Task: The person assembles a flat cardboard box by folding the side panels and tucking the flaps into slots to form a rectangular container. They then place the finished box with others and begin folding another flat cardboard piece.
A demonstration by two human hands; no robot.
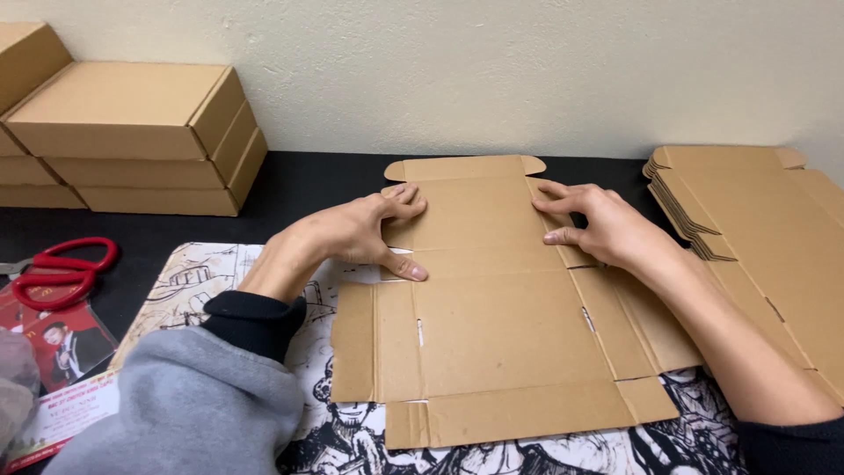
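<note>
The left hand lies palm-down on the left side of a flat, unfolded brown corrugated-cardboard box blank, fingers spread along a side flap and thumb stretched out on a fold line; it presses rather than grasps, closed on nothing. The right hand mirrors it on the blank's right side, fingers splayed over the opposite flap and thumb pointing inward, likewise flat and holding nothing. The blank sits in the middle of the work area directly before the person, its far tabbed edge toward the wall and its near flap closest to the body.

Under the blank lies a paper sheet printed with black-and-white ink drawings, spread over a black tabletop. To the right, touching the blank's edge, is a stack of more flat brown cardboard blanks. At the far left, against the wall, stand several assembled, closed brown cardboard boxes, stacked on each other; their contents are hidden. Near the left edge rest red-handled scissors, just above a red printed leaflet. A plain cream-coloured wall backs the table.
</note>
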